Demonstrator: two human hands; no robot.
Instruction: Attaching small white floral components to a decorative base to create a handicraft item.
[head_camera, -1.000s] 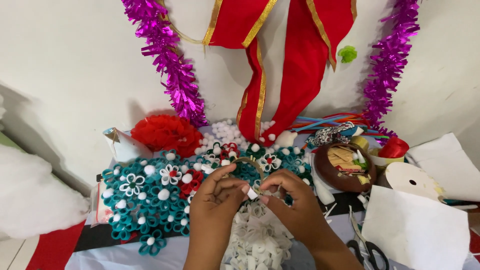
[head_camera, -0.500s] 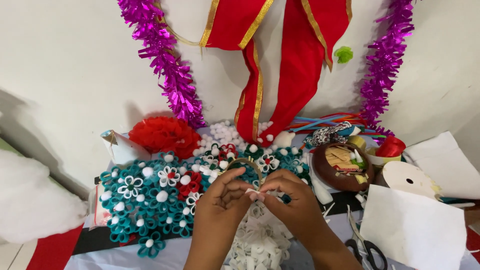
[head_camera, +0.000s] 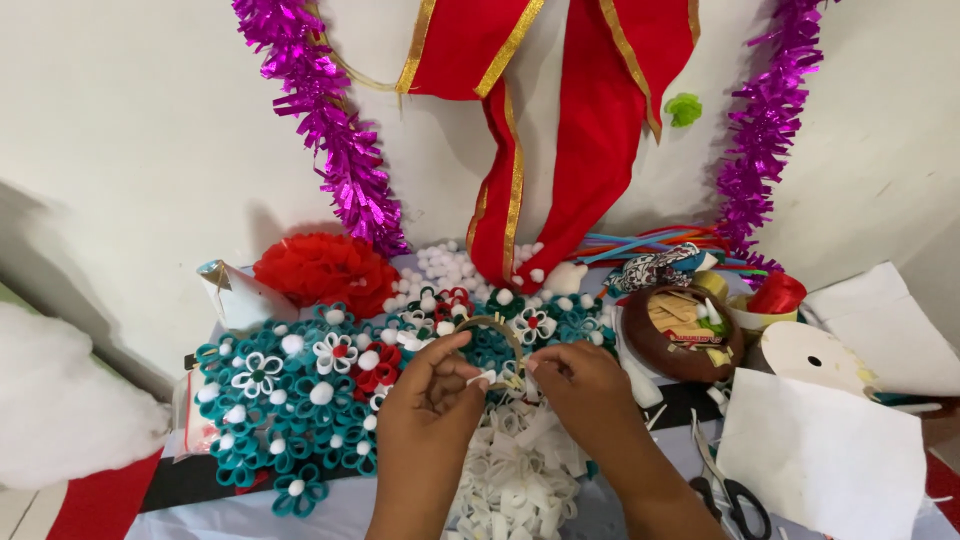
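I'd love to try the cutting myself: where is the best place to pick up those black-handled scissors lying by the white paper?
Probably by the black loop handles of the scissors, coming from above: the loops lie flat and nearest you, blades pointing away toward the brown bowl.

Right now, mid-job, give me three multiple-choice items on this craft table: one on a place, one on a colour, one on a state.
1. Where are the scissors?
A. lower right, beside the white paper
B. on the red pom-pom
C. hanging from the tinsel

2. What colour is the tinsel?
A. gold
B. magenta
C. blue

3. What are the hands doing?
A. resting flat, apart
B. both gripping the scissors
C. pinching a small white piece between them

Answers:
1 A: the handles lie at the paper's lower left edge.
2 B: both strands on the wall are shiny magenta.
3 C: the left hand and right hand meet fingertip to fingertip on it, above the pile of white loops.
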